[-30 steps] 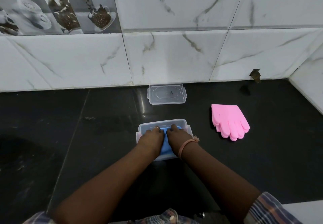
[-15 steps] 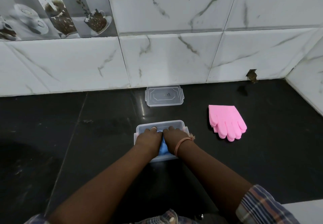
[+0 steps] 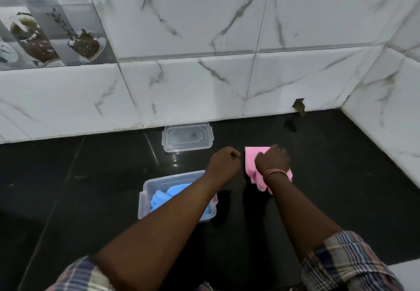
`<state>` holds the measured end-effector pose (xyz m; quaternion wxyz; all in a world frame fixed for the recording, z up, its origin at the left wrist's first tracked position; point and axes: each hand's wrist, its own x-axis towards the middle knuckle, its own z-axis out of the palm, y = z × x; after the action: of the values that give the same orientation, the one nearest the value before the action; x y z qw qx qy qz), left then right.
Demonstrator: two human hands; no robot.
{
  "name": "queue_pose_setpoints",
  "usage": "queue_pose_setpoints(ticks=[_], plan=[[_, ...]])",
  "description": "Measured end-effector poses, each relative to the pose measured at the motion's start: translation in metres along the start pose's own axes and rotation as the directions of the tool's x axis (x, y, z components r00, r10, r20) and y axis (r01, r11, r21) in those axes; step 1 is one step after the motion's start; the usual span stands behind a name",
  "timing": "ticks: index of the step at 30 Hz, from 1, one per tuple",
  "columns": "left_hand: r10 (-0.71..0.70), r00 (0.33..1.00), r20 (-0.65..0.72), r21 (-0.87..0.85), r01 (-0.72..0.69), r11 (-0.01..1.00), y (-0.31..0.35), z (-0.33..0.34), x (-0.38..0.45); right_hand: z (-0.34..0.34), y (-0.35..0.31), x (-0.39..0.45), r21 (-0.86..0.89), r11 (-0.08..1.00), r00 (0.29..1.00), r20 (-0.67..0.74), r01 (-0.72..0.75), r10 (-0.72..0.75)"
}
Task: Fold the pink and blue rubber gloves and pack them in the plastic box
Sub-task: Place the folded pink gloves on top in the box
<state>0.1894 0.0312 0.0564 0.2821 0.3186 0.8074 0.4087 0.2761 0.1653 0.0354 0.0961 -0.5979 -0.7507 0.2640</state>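
Note:
The folded blue gloves [image 3: 162,197] lie inside the clear plastic box [image 3: 145,202] on the black counter, partly hidden by my left forearm. The pink gloves [image 3: 252,159] lie to the right of the box. My right hand [image 3: 272,161] rests on top of them with fingers closed on the pink rubber. My left hand [image 3: 223,161] hovers just left of the pink gloves, fingers curled, holding nothing.
The clear lid [image 3: 187,137] lies flat near the marble-tiled wall [image 3: 193,86], behind the box. A side wall [image 3: 386,120] closes the counter on the right. A small chipped hole [image 3: 299,107] marks the wall base.
Both hands left the box, where they were pressing the blue gloves, and moved right. My right hand now grips the pink gloves; the left is beside them.

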Motion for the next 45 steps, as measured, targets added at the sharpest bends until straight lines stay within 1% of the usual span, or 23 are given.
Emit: queue_pose_setpoints(ticks=[2, 4, 6, 7, 9, 10, 12, 14, 16, 17, 19, 22, 24, 26, 29, 31, 33, 35, 37, 39, 41, 43, 45], plan=[[-0.15, 0.983, 0.104, -0.165, 0.166, 0.972, 0.001, 0.026, 0.015, -0.003, 0.022, 0.014, -0.03, 0.983, 0.979, 0.097, -0.18, 0.182], [-0.256, 0.955, 0.15, -0.214, 0.284, 0.935, -0.005, 0.048, 0.028, -0.001, 0.037, 0.021, -0.043, 0.971, 0.955, 0.17, -0.237, 0.241], [-0.321, 0.922, 0.217, -0.304, 0.377, 0.875, -0.011, 0.065, 0.034, 0.001, 0.046, 0.026, -0.065, 0.971, 0.952, 0.192, -0.23, 0.239], [-0.33, 0.908, 0.257, -0.349, 0.406, 0.845, -0.014, 0.072, 0.035, 0.002, 0.047, 0.029, -0.033, 0.973, 0.948, 0.218, -0.229, 0.231], [-0.326, 0.897, 0.297, -0.431, 0.431, 0.793, -0.018, 0.081, 0.036, 0.004, 0.053, 0.038, 0.15, 0.954, 0.926, 0.32, -0.26, 0.202], [-0.333, 0.897, 0.289, -0.469, 0.436, 0.768, -0.019, 0.085, 0.037, 0.003, 0.056, 0.041, 0.246, 0.92, 0.901, 0.387, -0.305, 0.195], [-0.387, 0.884, 0.262, -0.53, 0.467, 0.708, -0.021, 0.087, 0.037, -0.001, 0.06, 0.045, 0.356, 0.844, 0.834, 0.523, -0.402, 0.176], [-0.428, 0.863, 0.268, -0.583, 0.499, 0.641, -0.025, 0.086, 0.036, -0.007, 0.063, 0.049, 0.423, 0.756, 0.755, 0.641, -0.499, 0.139], [-0.438, 0.857, 0.272, -0.597, 0.507, 0.622, -0.028, 0.085, 0.037, -0.015, 0.064, 0.051, 0.451, 0.713, 0.696, 0.715, -0.537, 0.071], [-0.445, 0.853, 0.273, -0.589, 0.514, 0.624, -0.029, 0.085, 0.036, -0.018, 0.064, 0.052, 0.459, 0.727, 0.687, 0.726, -0.511, 0.025], [-0.461, 0.838, 0.291, -0.562, 0.54, 0.627, -0.028, 0.083, 0.033, -0.025, 0.063, 0.051, 0.507, 0.755, 0.704, 0.705, -0.416, -0.086], [-0.413, 0.826, 0.384, -0.611, 0.562, 0.557, -0.022, 0.068, 0.025, -0.044, 0.054, 0.048, 0.621, 0.721, 0.696, 0.664, -0.307, -0.275], [-0.336, 0.835, 0.435, -0.681, 0.549, 0.484, -0.015, 0.042, 0.015, -0.062, 0.042, 0.043, 0.674, 0.694, 0.639, 0.654, -0.251, -0.404], [-0.245, 0.859, 0.449, -0.769, 0.511, 0.385, -0.014, 0.009, 0.004, -0.076, 0.028, 0.035, 0.71, 0.658, 0.561, 0.66, -0.248, -0.5], [-0.087, 0.891, 0.446, -0.873, 0.454, 0.178, -0.022, -0.042, -0.013, -0.08, 0.003, 0.012, 0.713, 0.626, 0.42, 0.696, -0.315, -0.582], [-0.001, 0.875, 0.483, -0.87, 0.48, 0.115, -0.034, -0.071, -0.026, -0.069, -0.013, -0.007, 0.677, 0.646, 0.337, 0.736, -0.353, -0.587], [-0.014, 0.852, 0.524, -0.842, 0.521, 0.14, -0.046, -0.089, -0.041, -0.053, -0.025, -0.025, 0.616, 0.692, 0.282, 0.787, -0.377, -0.548], [-0.115, 0.853, 0.509, -0.831, 0.521, 0.193, -0.058, -0.101, -0.054, -0.037, -0.034, -0.042, 0.559, 0.716, 0.234, 0.828, -0.417, -0.51], [-0.247, 0.856, 0.454, -0.841, 0.504, 0.197, -0.072, -0.109, -0.065, -0.021, -0.037, -0.056, 0.531, 0.67, 0.198, 0.837, -0.518, -0.511], [-0.321, 0.86, 0.397, -0.881, 0.455, 0.129, -0.085, -0.115, -0.076, -0.005, -0.037, -0.07, 0.519, 0.558, 0.178, 0.815, -0.648, -0.552], [-0.364, 0.867, 0.341, -0.925, 0.378, 0.032, -0.094, -0.116, -0.087, 0.012, -0.037, -0.086, 0.509, 0.417, 0.191, 0.776, -0.753, -0.602], [-0.408, 0.869, 0.282, -0.957, 0.284, -0.056, -0.098, -0.113, -0.097, 0.026, -0.038, -0.103, 0.529, 0.335, 0.25, 0.753, -0.78, -0.608], [-0.428, 0.872, 0.239, -0.971, 0.218, -0.099, -0.101, -0.109, -0.106, 0.039, -0.042, -0.116, 0.625, 0.358, 0.349, 0.726, -0.694, -0.593]])
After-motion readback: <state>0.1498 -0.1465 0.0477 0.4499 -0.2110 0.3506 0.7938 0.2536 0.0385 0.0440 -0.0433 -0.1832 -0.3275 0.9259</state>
